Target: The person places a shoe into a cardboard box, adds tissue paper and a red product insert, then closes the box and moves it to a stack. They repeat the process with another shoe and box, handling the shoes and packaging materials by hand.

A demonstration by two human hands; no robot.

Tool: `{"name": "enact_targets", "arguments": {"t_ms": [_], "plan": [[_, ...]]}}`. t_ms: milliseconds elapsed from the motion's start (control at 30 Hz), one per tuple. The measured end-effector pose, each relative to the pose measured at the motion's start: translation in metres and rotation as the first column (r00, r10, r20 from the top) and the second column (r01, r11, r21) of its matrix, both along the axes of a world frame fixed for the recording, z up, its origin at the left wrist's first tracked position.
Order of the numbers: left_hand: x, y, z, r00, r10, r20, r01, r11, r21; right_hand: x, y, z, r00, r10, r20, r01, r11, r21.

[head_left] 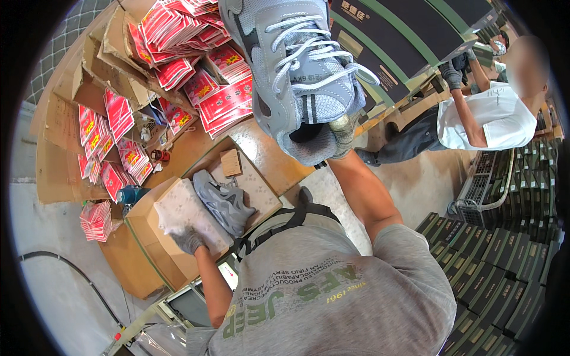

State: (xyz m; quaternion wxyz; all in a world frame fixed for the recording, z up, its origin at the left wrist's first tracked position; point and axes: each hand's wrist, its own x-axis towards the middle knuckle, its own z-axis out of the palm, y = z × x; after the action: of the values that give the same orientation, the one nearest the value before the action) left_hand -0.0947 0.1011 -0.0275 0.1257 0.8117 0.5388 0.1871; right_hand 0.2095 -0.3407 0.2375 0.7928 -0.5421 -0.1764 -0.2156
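I had my right hand (343, 132) up near my face, gloved fingers closed on the heel of a grey sneaker (297, 65) with white laces, so that its lacing and upper faced me; holding it by the heel left the whole top side open to view, which I judge was the reason for lifting it so high. My left hand (189, 240), also gloved, was down at the open shoe box (261, 190) on the workbench, fingers pressed on the white wrapping paper (184, 213) folded over the box's near end. Whether that hand actually pinched the paper or only lay flat on it I could not tell. The second grey sneaker (224, 202) lay on its side inside the box, just beside the paper and touching it, and a small brown card tag (231, 162) sat at the far end of the box. Keeping the paper pinned seemed to hold it off the shoe and leave the box free beside it. Behind the box, stacks of red printed packets (196, 53) spilled out of open cardboard cartons (71, 89), near enough to reach. To my right stood rows of dark green boxes (493, 279), and another person in a white shirt (487, 115) bent over work well apart from me.
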Motion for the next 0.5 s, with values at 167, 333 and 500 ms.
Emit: {"name": "enact_targets", "arguments": {"t_ms": [167,333,500], "plan": [[0.077,-0.096,0.029,0.936,-0.322,0.144,0.347,0.912,-0.219,0.012,-0.001,-0.005,0.998,-0.061,-0.010,0.061,0.998,0.012],[0.105,-0.165,0.007,0.646,-0.720,0.255,0.751,0.538,-0.384,0.013,0.010,0.032,0.999,-0.033,0.030,0.031,0.997,0.074],[0.125,-0.161,0.088,0.468,-0.841,0.272,0.674,0.140,-0.725,-0.003,0.018,0.074,0.991,-0.041,0.128,0.043,0.999,-0.013]]}}
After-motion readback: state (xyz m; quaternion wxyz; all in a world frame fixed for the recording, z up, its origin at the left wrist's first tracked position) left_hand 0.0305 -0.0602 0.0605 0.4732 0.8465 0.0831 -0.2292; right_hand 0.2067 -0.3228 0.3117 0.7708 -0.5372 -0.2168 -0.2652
